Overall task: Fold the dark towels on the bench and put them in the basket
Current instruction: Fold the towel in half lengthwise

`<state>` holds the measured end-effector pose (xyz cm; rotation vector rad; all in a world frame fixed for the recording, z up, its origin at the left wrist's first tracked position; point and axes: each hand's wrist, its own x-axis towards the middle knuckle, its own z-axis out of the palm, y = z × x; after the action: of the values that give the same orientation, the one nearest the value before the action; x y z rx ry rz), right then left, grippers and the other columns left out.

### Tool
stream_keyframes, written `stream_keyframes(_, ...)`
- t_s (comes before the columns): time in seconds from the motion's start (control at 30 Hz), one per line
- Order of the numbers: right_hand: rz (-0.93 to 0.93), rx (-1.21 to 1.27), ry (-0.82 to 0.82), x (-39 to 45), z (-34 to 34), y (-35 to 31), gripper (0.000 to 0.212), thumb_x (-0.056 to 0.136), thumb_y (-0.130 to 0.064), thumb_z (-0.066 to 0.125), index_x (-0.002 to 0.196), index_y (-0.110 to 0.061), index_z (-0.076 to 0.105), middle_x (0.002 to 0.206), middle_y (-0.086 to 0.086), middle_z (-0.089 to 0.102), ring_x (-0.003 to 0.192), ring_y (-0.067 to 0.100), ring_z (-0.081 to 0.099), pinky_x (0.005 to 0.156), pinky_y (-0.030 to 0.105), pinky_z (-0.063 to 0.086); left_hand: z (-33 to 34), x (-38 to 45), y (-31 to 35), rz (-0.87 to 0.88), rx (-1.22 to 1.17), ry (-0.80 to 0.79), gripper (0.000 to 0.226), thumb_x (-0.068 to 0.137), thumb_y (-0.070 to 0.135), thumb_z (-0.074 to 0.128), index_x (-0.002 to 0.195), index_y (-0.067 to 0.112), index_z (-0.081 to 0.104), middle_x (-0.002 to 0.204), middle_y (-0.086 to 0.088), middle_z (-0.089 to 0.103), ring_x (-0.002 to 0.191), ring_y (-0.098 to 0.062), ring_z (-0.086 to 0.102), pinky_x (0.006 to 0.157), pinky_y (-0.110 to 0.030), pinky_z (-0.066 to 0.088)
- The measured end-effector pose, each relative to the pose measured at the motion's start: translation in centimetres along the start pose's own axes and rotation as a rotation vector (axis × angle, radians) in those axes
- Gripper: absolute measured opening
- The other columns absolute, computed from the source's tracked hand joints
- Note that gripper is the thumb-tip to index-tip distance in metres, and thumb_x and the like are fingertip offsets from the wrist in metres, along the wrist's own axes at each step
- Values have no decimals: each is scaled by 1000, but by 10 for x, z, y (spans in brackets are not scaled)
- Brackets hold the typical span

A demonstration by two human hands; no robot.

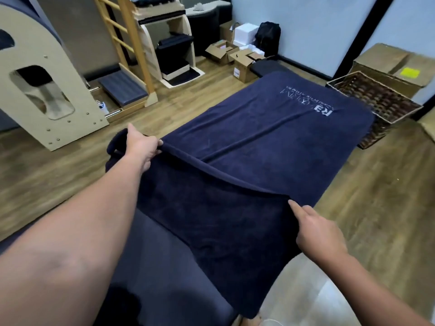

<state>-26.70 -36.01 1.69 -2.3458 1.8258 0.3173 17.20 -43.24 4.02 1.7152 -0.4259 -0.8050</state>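
across the padded bench (150,250) a dark navy towel (254,142) lies spread lengthwise, its near end lifted into a fold. the left hand (143,149) grasps the fold's left edge while the right hand (315,231) pinches its right edge, both holding the cloth raised. at far right, beside the bench's far end, a wicker basket (374,100) stands on the wooden floor (367,184)

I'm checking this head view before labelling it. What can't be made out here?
- Bench: mostly covered by the towel; its legs are unseen.
- Towel logo: small, upside down, unreadable.
- Basket: inside partly hidden by its rim.
- Left hand and right hand: fingertips tucked under the fold.
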Motion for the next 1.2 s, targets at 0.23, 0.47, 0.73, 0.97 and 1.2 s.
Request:
stream_keyframes(0.23, -16, 68, -21, 73, -15, 82, 89, 80, 0, 39, 159, -33, 12, 145, -16, 40, 100, 28, 67, 74, 36, 53, 114, 25, 20, 53, 92, 55, 107, 79, -14, 64, 160, 28, 8, 159, -12, 25, 83, -18, 65, 62, -29, 61)
stream_keyframes(0.47, -22, 107, -23, 133, -22, 144, 91, 79, 1, 38, 158, -34, 10, 154, -19, 30, 106, 25, 66, 75, 37, 55, 202, 57, 43, 83, 136, 26, 113, 72, -12, 64, 158, 36, 10, 154, -12, 31, 104, -28, 63, 54, -27, 58)
stream_keyframes(0.73, -75, 93, -37, 226, -39, 212, 89, 82, 0, 34, 157, -40, 9, 161, -28, 16, 114, 22, 63, 76, 32, 52, 329, 112, 65, 139, 215, 1, 113, 78, -13, 62, 161, 30, -1, 167, 2, 5, 128, -29, 50, 73, -32, 62)
stream_keyframes(0.97, -144, 105, -79, 302, -52, 275, 95, 82, 2, 35, 156, -51, 8, 165, -20, 13, 116, 20, 62, 71, 23, 41, 436, 166, 78, 108, 284, -21, 114, 77, -10, 61, 161, 29, -6, 169, 1, -7, 142, -32, 39, 92, -40, 59)
stream_keyframes(1.2, -169, -45, -183, 356, -66, 341, 49, 83, -7, 45, 123, -36, 48, 127, -14, 48, 92, 20, 66, 71, 39, 53, 517, 180, 103, 88, 331, -11, 112, 80, -10, 60, 161, 27, -8, 167, 1, 0, 135, -32, 46, 69, -31, 60)
